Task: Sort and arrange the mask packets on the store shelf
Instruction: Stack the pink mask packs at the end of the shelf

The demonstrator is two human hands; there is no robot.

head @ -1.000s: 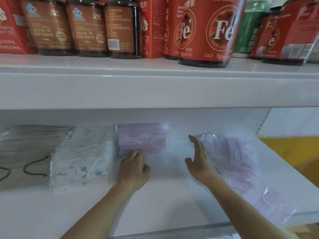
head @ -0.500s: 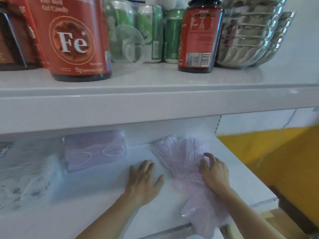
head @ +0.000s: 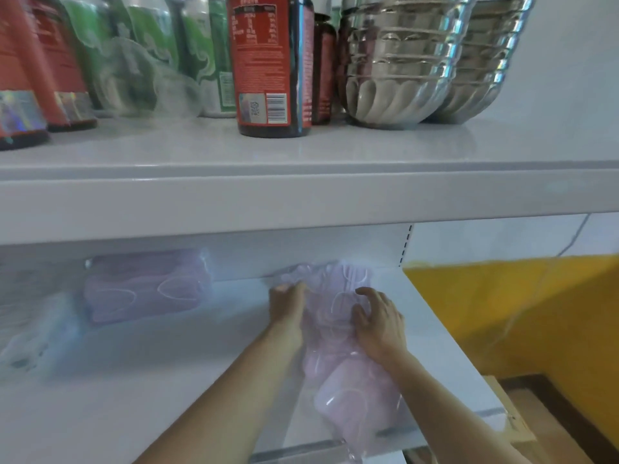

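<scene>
I see the loose heap of lilac mask packets (head: 338, 356) lying on the white lower shelf (head: 167, 380), toward its right end. Its long axis runs from the shelf's front lip back toward the rear wall, leaning slightly left as it goes back; the nearest packet hangs a little over the front edge. My left hand (head: 286, 308) is against the heap's left side at the far end, fingers curled onto the crinkled plastic there, though blur keeps me from judging how firmly it grips. My right hand (head: 378, 321) sits on top of the heap from the right, fingers bent and spread like a claw, pressing into the wrapping. So the heap lies between my two hands, with most of its length reaching toward me under my right forearm.

The packets are clear, glossy wrappers showing pale purple masks with white ear loops. A tidy stack of the same lilac masks (head: 147, 289) sits well apart to the left, long axis running left to right along the back wall. Further left, another packet (head: 37, 336) is too blurred to make out.
</scene>
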